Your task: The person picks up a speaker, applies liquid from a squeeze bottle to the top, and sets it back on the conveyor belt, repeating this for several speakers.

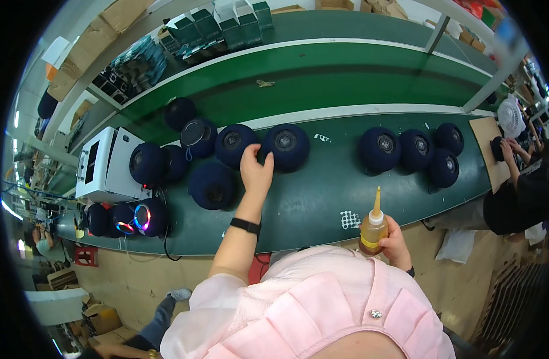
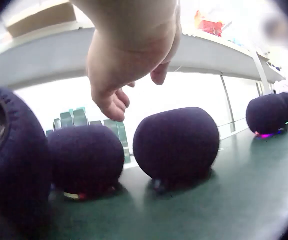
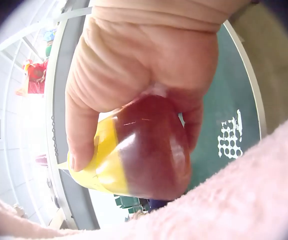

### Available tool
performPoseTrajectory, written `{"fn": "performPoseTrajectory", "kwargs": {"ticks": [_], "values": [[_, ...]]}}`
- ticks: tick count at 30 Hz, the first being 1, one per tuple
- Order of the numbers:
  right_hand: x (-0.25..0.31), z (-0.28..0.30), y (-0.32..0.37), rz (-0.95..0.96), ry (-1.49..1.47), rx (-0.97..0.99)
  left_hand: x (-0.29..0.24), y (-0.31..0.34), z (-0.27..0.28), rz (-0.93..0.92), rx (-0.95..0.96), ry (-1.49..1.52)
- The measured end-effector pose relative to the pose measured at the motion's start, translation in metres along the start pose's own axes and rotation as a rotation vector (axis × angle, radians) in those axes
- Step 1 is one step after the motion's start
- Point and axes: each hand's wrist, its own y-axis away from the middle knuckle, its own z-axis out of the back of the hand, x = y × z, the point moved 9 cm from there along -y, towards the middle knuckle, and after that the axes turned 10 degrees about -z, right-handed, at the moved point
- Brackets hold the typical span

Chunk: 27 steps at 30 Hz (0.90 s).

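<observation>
My left hand (image 1: 256,172) reaches over the bench between two round navy fabric-covered speakers, with fingers and thumb apart and nothing in its grasp. One speaker (image 1: 286,148) sits right beside the thumb; another speaker (image 1: 235,146) lies by the fingers, each with a round black panel facing up. In the left wrist view, this hand (image 2: 134,65) hangs above the level of the speaker (image 2: 176,143). My right hand (image 1: 396,242) grips a squeeze bottle (image 1: 372,234) of amber liquid near the bench's front edge, its long yellow nozzle upward. In the right wrist view, fingers wrap the bottle (image 3: 151,150).
Several more speakers (image 1: 380,149) stand to the right, and others cluster at left, some with lit rings (image 1: 143,216). A white machine (image 1: 110,164) stands at the bench's left end. Dotted white patches (image 1: 350,219) mark the green bench (image 1: 310,209). Another person (image 1: 517,185) works at far right.
</observation>
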Motion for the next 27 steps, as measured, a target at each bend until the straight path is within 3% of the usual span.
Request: {"fn": "performPoseTrajectory", "kwargs": {"ticks": [1, 2, 4, 5, 7, 10, 15, 17, 18, 22, 24, 27], "values": [[0.003, -0.003, 0.001, 0.011, -0.016, 0.002, -0.023, -0.016, -0.007, -0.227, 0.051, -0.112], [0.004, -0.004, 0.001, 0.021, -0.031, 0.006, -0.03, -0.03, -0.01, -0.23, 0.055, -0.107], [0.005, -0.006, 0.002, 0.025, -0.034, 0.008, -0.051, -0.05, -0.037, -0.412, 0.272, -0.293], [0.006, -0.007, 0.001, 0.029, -0.036, 0.015, -0.048, -0.059, -0.044, -0.414, 0.272, -0.291], [0.015, -0.023, 0.001, 0.039, -0.075, 0.018, -0.038, -0.068, -0.078, -0.451, 0.489, -0.391], [0.024, -0.033, 0.0, 0.063, -0.125, 0.034, -0.04, -0.072, -0.101, -0.547, 0.618, -0.527], [0.038, -0.046, 0.003, 0.062, -0.11, 0.136, -0.038, -0.075, -0.113, -0.682, 0.623, -0.534], [0.041, -0.054, 0.002, -0.007, -0.048, 0.106, -0.021, -0.089, -0.1, -0.404, 0.492, -0.296], [0.041, -0.056, 0.0, -0.013, -0.056, 0.1, -0.021, -0.084, -0.101, -0.401, 0.503, -0.296], [0.03, -0.065, -0.013, -0.116, -0.072, 0.171, 0.006, -0.023, -0.117, 0.362, 0.765, 0.24], [0.011, -0.064, -0.023, -0.235, -0.104, 0.172, 0.005, 0.006, -0.124, 0.461, 0.731, 0.414], [0.009, -0.062, -0.024, -0.299, -0.09, 0.121, -0.024, 0.025, -0.12, 0.444, 0.708, 0.487]]}}
